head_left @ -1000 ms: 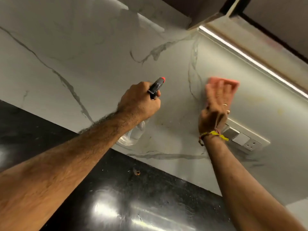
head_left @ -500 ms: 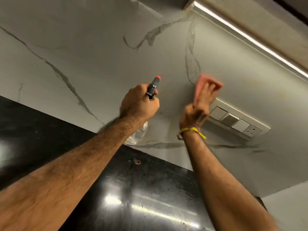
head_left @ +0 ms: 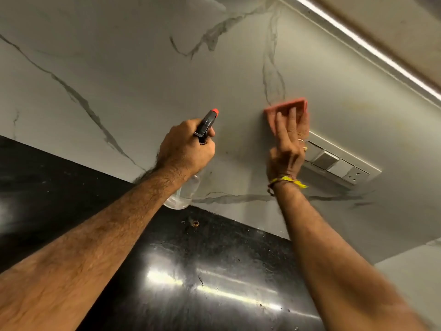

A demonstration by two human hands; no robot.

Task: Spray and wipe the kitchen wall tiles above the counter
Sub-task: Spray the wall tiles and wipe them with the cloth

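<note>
Wiping step — right hand, fingers flat, presses cloth to tiles; left hand grips sprayer — next, probably wipe clear of switches.

Dim; strip light glare, wide-angle warp

Hands with cloth, probably sponge

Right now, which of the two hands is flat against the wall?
The right hand, the one with the yellow wrist thread: its straight fingers press the pink cloth against the wall tiles. The left hand grips the spray bottle.
</note>
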